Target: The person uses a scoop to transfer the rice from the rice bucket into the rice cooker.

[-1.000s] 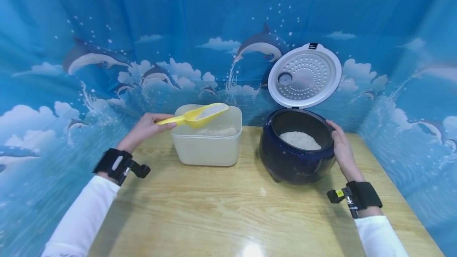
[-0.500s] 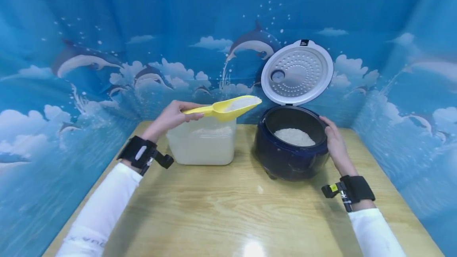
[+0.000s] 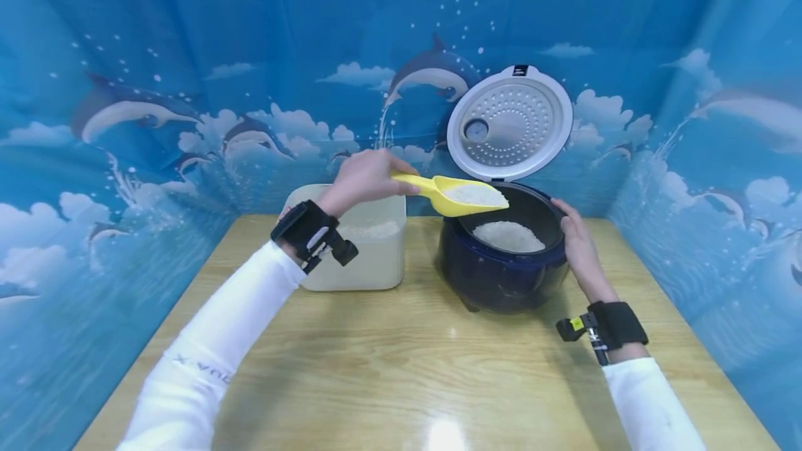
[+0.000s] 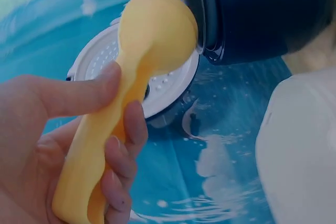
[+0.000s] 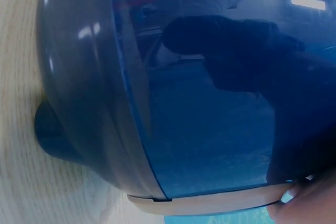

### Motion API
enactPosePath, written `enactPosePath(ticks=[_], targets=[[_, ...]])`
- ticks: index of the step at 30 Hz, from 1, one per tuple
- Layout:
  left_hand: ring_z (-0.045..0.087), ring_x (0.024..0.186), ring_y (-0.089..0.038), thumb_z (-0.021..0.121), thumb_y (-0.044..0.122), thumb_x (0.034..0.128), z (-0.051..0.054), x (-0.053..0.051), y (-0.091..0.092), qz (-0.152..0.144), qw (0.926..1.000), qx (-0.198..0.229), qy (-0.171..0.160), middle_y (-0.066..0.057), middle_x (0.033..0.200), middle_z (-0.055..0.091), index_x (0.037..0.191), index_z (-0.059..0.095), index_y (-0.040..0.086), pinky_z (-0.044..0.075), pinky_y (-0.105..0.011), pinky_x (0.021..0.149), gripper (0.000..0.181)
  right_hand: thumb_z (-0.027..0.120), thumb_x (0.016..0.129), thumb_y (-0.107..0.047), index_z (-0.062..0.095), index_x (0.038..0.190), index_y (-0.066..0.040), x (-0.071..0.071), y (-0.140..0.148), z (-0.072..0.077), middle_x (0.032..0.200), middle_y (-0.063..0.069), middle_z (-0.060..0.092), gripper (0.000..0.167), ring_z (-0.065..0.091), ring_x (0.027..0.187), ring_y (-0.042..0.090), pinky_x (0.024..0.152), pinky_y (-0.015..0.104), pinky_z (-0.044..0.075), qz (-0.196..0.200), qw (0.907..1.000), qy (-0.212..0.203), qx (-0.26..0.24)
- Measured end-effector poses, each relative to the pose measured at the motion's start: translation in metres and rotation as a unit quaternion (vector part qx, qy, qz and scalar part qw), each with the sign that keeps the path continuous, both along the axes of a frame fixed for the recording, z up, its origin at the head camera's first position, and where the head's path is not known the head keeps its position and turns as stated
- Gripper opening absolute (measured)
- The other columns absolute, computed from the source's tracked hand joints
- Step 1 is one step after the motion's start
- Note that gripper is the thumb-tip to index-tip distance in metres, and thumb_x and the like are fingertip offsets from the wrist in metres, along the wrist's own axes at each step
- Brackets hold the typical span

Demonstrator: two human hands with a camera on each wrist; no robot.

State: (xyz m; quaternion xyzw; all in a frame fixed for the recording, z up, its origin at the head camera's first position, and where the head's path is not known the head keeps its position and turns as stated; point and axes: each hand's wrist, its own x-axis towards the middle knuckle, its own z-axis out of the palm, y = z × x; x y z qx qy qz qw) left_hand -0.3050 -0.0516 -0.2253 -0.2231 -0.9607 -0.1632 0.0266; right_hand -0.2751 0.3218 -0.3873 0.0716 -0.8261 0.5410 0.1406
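A yellow scoop (image 3: 460, 204) with white rice (image 3: 477, 194) in it hangs over the left side of the rice cooker's mouth. My left hand (image 3: 370, 176) grips its handle; in the left wrist view the thumb and fingers wrap round the yellow handle (image 4: 89, 156). The dark blue rice cooker (image 3: 501, 277) stands with its lid (image 3: 510, 124) raised, and a mound of rice (image 3: 509, 236) lies inside. At the cooker's right rim rests my right hand (image 3: 579, 249), its fingers along the edge. The right wrist view is mostly the cooker's glossy side (image 5: 210, 119).
A whitish plastic bin (image 3: 357, 266) with rice in it stands left of the cooker, partly behind my left forearm. Both sit on a wooden table (image 3: 401, 367). A blue dolphin-print curtain (image 3: 282, 33) closes off the back and sides.
The left hand has carried the scoop of rice rightward from above the bin to over the cooker's mouth. My right hand stays at the cooker's rim; the head view has shifted slightly.
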Motion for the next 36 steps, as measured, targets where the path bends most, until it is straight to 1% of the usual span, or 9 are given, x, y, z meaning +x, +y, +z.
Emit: enactPosePath(ticks=[5,9,13,20,25,26,28,33,36], targets=[[0.055,0.075,-0.019,0.077,0.04,0.0907,0.009,0.006,0.03,-0.017,0.9904,-0.086,0.107,-0.001,0.101,0.074,0.117,0.078,0.022,0.041,-0.03,0.061,0.032,0.018,0.113,-0.023,0.022,0.161,-0.005,-0.001,0.001,0.001,0.167,0.021,0.012,0.051,0.007,0.153,0.043,0.12,0.06,0.007,-0.003,1.0,0.001,-0.001],[0.054,0.069,-0.02,0.071,0.024,0.095,0.011,0.011,0.052,-0.033,0.9654,-0.145,0.214,-0.003,0.086,0.072,0.102,0.081,0.015,0.04,-0.028,0.058,0.015,0.018,0.113,-0.023,0.022,0.161,-0.005,-0.002,0.0,0.002,0.167,0.021,0.012,0.051,0.007,0.153,0.043,0.12,0.06,0.007,-0.001,1.0,0.001,-0.007],[0.059,0.077,-0.022,0.059,0.01,0.0999,0.003,0.013,0.067,-0.043,0.9225,-0.211,0.321,-0.007,0.083,0.07,0.104,0.078,0.009,0.043,-0.03,0.068,0.02,0.018,0.113,-0.021,0.021,0.161,-0.005,-0.002,-0.002,0.004,0.168,0.02,0.01,0.051,0.006,0.153,0.043,0.12,0.061,0.006,0.001,0.9999,-0.007,-0.014],[0.062,0.101,-0.023,0.059,0.012,0.1038,-0.011,0.009,0.071,-0.079,0.8372,-0.253,0.478,-0.01,0.117,0.073,0.123,0.075,0.018,0.044,-0.032,0.081,0.026,0.019,0.113,-0.024,0.022,0.16,-0.004,0.002,-0.001,0.002,0.167,0.022,0.011,0.051,0.006,0.153,0.044,0.12,0.061,0.006,0.004,1.0,0.003,-0.007],[0.06,0.107,-0.022,0.06,0.012,0.1031,-0.013,0.009,0.066,-0.109,0.8019,-0.248,0.533,-0.008,0.121,0.071,0.126,0.073,0.026,0.043,-0.033,0.084,0.03,0.02,0.113,-0.025,0.023,0.16,-0.004,0.002,0.0,0.002,0.167,0.022,0.013,0.052,0.008,0.152,0.043,0.12,0.06,0.007,-0.003,1.0,0.005,0.003],[0.06,0.107,-0.023,0.06,0.012,0.1031,-0.013,0.009,0.065,-0.11,0.8043,-0.244,0.531,-0.008,0.12,0.071,0.127,0.073,0.026,0.043,-0.033,0.084,0.031,0.019,0.113,-0.025,0.023,0.16,-0.004,0.002,0.0,0.002,0.167,0.022,0.013,0.052,0.008,0.152,0.043,0.12,0.061,0.007,-0.004,1.0,0.004,0.004],[0.06,0.105,-0.024,0.061,0.016,0.1028,-0.013,0.009,0.061,-0.109,0.8291,-0.217,0.504,-0.008,0.117,0.071,0.128,0.072,0.026,0.043,-0.034,0.084,0.029,0.019,0.113,-0.025,0.023,0.16,-0.004,0.001,0.0,0.002,0.167,0.023,0.013,0.052,0.008,0.152,0.044,0.12,0.061,0.007,-0.003,1.0,0.002,0.006],[0.058,0.08,-0.021,0.068,0.038,0.0973,-0.018,0.001,0.044,-0.084,0.9336,-0.072,0.341,-0.004,0.101,0.072,0.13,0.071,0.028,0.04,-0.031,0.066,0.034,0.017,0.113,-0.025,0.02,0.161,-0.006,0.001,0.001,0.001,0.167,0.022,0.01,0.052,0.006,0.152,0.046,0.119,0.064,0.006,-0.001,0.9999,-0.01,0.008],[0.055,0.071,-0.018,0.069,0.046,0.0948,-0.023,-0.004,0.026,-0.067,0.9715,0.016,0.227,-0.002,0.105,0.074,0.132,0.069,0.027,0.038,-0.029,0.059,0.042,0.017,0.112,-0.024,0.02,0.161,-0.005,0.001,0.001,0.001,0.167,0.023,0.011,0.052,0.006,0.152,0.046,0.119,0.064,0.006,-0.002,0.9999,-0.009,0.01]])
